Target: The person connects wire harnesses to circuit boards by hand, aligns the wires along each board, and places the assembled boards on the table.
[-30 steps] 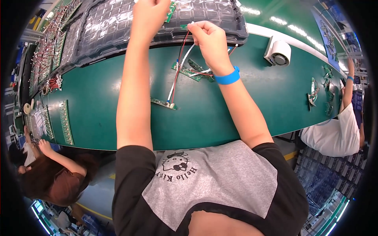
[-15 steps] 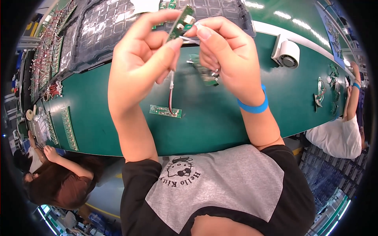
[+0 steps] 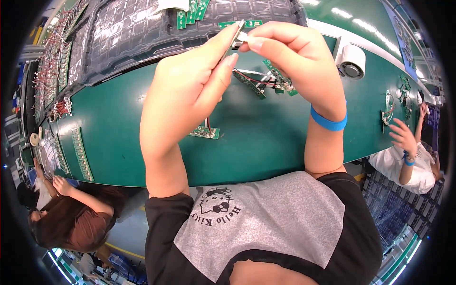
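Note:
My left hand (image 3: pixel 183 90) is closed on a narrow green circuit board (image 3: pixel 236 36), held up and tilted nearly edge-on. The fingers of my right hand (image 3: pixel 306 59) pinch a small white connector (image 3: pixel 244 38) against the face of that board. Whether the connector is fully seated I cannot tell. Below my hands are another circuit board (image 3: pixel 251 84) with red and black wires and one more circuit board (image 3: pixel 280 78), partly behind my right hand. Under my left wrist a small wired board (image 3: pixel 209 133) lies on the green table (image 3: pixel 247 156), part of it hidden.
A black compartment tray (image 3: pixel 128 38) at the back bears several green boards (image 3: pixel 191 12). A white fan-like device (image 3: pixel 351 61) stands at the right. Wired boards (image 3: pixel 59 66) and a long board strip (image 3: pixel 81 154) are at left. Co-workers sit at both sides.
My left hand has turned, bringing the board from a visible face to nearly edge-on. Both hands have shifted right. At right, a co-worker's hand has come up.

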`<state>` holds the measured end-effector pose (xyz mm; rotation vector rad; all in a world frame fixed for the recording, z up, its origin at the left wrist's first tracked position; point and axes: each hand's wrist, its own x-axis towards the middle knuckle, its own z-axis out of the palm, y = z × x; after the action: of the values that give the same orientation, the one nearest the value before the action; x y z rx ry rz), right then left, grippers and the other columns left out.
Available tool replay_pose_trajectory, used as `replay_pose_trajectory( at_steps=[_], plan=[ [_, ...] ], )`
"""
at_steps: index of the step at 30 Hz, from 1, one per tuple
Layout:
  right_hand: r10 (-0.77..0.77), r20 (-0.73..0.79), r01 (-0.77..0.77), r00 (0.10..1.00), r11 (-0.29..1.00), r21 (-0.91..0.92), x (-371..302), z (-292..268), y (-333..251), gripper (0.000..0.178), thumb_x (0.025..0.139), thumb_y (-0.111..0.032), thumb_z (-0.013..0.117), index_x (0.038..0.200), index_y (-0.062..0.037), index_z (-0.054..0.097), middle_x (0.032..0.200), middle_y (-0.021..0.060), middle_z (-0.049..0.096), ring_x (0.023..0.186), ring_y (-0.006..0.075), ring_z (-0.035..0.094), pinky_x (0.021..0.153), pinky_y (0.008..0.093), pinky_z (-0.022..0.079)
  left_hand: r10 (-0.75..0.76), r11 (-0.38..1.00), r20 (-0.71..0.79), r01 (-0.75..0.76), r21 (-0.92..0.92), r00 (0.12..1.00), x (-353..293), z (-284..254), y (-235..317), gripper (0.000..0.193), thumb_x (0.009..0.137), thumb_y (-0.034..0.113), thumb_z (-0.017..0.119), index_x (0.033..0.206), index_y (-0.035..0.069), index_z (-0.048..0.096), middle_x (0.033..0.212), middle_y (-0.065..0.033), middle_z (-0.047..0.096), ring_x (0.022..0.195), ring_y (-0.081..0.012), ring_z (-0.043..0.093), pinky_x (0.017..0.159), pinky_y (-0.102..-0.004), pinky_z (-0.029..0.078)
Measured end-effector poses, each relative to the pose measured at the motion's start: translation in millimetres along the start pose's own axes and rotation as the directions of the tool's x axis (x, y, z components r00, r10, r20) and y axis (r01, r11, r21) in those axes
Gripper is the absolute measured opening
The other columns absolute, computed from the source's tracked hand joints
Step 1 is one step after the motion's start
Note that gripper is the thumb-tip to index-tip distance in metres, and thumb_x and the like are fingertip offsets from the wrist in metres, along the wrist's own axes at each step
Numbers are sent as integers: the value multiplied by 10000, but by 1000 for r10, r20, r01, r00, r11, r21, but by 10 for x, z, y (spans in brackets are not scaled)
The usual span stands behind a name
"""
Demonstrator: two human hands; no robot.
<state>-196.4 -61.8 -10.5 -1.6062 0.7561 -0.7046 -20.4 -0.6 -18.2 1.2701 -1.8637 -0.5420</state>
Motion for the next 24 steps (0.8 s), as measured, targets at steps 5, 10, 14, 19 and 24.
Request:
replay_pose_trajectory(
  at_steps=[5,10,14,19,24],
  plan=[
    [-37,-46,35,998,999,-34,19,0,114,191,823,-143,530,744,22,584,631,-23,533,593,24,443,518,188,353,45,993,-50,-40,108,998,18,147,-2,361,791,59,584,1143,10,518,681,-151,575,575,-254,575,547,-318,453],
    [3,-2,-3,1000,999,53,2,-87,18,207,818,-148,517,707,16,578,628,-21,537,609,27,457,537,192,370,-87,996,33,87,19,996,17,105,47,363,793,64,577,1143,3,506,720,-160,586,623,-287,590,560,-349,451],
    [100,26,-101,995,994,40,18,-101,54,204,818,-150,515,714,11,583,603,-28,515,577,33,430,513,202,348,-1,996,30,-2,88,1000,12,140,25,356,794,60,566,1139,-2,501,712,-158,582,616,-296,581,552,-358,449],
    [-58,-118,51,991,997,-66,15,26,117,201,822,-162,527,718,0,583,551,-43,458,510,28,359,454,207,284,38,993,-3,-38,112,999,17,170,1,357,793,58,562,1134,-23,493,705,-158,578,620,-298,580,550,-355,451],
    [-6,-137,5,991,1000,-11,-45,57,-1,216,840,-186,548,734,1,563,564,-44,472,527,24,370,462,195,292,8,999,-4,-8,-41,1000,0,135,54,380,821,0,529,1197,-25,486,644,-67,584,522,-100,575,484,-207,431]
  ],
)
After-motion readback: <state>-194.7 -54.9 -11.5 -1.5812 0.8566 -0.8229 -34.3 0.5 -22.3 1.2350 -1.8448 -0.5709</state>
